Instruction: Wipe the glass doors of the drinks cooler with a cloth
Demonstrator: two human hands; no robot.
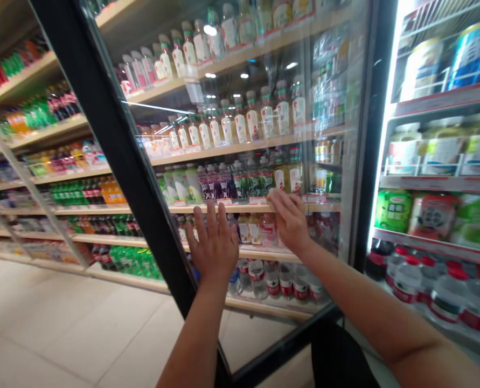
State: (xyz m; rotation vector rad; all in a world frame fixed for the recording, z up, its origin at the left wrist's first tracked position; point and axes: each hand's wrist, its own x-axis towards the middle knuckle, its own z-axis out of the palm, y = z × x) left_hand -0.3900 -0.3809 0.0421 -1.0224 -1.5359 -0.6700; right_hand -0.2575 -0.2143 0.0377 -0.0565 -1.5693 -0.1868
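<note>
A glass door (259,70) with a black frame (118,156) stands swung open in front of me. My left hand (213,245) is raised against the glass, palm toward it and fingers spread. To its right, my right hand (290,218) is at the pane with its fingers bent and pressed together. Its fingertips meet the glass, and whatever may be under them is too small and blurred to make out. Through the pane I see shelved bottles, including dark-labelled bottles (219,183) beyond the hands.
On the right is a lit cooler with red-capped water bottles (409,277), drink pouches (433,215) and large cans (472,51). Wooden shelves (41,132) of soft drinks line the left. Pale floor tiles (78,323) lie below, and my dark-clothed leg (340,355) is near the door's lower edge.
</note>
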